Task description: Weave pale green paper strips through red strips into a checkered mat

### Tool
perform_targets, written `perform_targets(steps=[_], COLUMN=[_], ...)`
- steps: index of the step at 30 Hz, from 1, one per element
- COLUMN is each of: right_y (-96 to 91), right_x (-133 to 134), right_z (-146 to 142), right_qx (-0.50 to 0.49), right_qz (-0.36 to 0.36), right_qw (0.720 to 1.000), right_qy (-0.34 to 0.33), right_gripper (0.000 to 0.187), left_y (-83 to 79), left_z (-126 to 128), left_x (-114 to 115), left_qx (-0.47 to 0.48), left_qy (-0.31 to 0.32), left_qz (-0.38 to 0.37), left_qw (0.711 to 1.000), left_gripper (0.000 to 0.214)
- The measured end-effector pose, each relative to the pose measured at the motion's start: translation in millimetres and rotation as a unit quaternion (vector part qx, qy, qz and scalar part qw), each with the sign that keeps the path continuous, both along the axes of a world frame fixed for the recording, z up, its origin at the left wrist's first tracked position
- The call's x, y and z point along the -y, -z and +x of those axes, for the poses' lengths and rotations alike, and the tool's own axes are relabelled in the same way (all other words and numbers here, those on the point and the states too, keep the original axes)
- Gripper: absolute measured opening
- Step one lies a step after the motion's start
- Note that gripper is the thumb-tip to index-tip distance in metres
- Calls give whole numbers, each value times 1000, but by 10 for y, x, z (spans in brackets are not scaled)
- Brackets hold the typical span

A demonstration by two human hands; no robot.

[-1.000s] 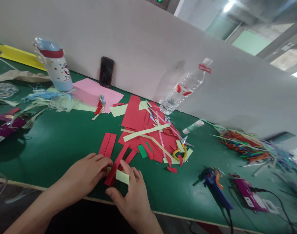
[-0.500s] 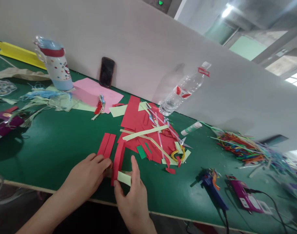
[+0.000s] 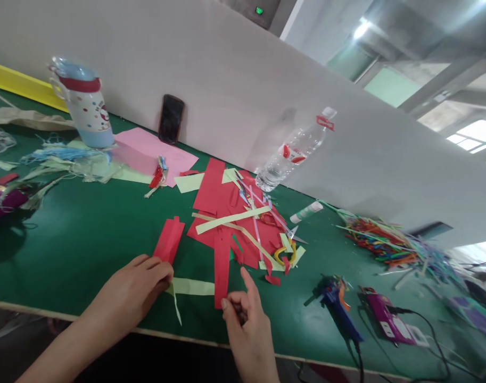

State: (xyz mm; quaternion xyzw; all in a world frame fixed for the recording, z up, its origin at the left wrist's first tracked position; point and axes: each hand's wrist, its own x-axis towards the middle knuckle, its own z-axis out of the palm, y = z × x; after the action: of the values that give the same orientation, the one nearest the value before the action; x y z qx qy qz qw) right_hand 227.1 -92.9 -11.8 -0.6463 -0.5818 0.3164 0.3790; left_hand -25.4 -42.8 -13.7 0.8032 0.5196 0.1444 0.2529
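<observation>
My left hand (image 3: 141, 287) rests low on the table with its fingers curled over the lower end of a folded red paper strip (image 3: 169, 238). My right hand (image 3: 250, 324) pinches the bottom of another long red paper strip (image 3: 221, 266) between thumb and fingers, its index finger raised. Between the two hands stretches a pale green paper strip (image 3: 194, 286), its right end meeting the red strip. A thin pale end of it hangs by my left fingertips, which are partly hidden. The right-hand red strip's upper end overlaps the pile of red paper (image 3: 243, 226).
Scissors with yellow handles (image 3: 280, 257) lie among the scraps. Behind stand a water bottle (image 3: 293, 154), a phone (image 3: 171, 119) and a patterned cup (image 3: 87, 109). Rightward lie a glue stick (image 3: 306, 211), a blue glue gun (image 3: 340, 308), a purple corded box (image 3: 386, 318) and colourful strips (image 3: 372, 239).
My right hand has moved right, carrying its red strip away from my left hand. More of the pale green strip now shows between them. My left hand has shifted slightly left.
</observation>
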Motion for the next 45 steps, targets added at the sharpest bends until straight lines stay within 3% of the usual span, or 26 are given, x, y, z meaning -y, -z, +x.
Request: perform_targets(steps=[7,19,31,35,40,45], right_y=[-18,-7,16,-17,-85,-89], right_x=[-30,-81,-149,-148,-109,-85], right_z=[77,-227,-586,-478,-395,-442], right_qx=[17,25,9,87,231,286], right_qz=[-22,50,31,81,197,195], right_qw=[1000,992,984,982,932,912], right_qy=[-5,-111,-178,-145,-199,-221], right_gripper=[56,49,40,27,25,27], left_y=[19,47,49,22,-12,0], left_z=[-7,-53,-57,-45,-56,-99], left_x=[9,0,1,10,20,40], left_qx=[24,43,51,54,56,62], left_qy=[-4,1,3,-15,-22,-6], left_qz=[2,-2,-17,-28,-39,-34], left_qw=[1000,999,999,998,997,997], left_gripper=[26,28,22,19,22,24])
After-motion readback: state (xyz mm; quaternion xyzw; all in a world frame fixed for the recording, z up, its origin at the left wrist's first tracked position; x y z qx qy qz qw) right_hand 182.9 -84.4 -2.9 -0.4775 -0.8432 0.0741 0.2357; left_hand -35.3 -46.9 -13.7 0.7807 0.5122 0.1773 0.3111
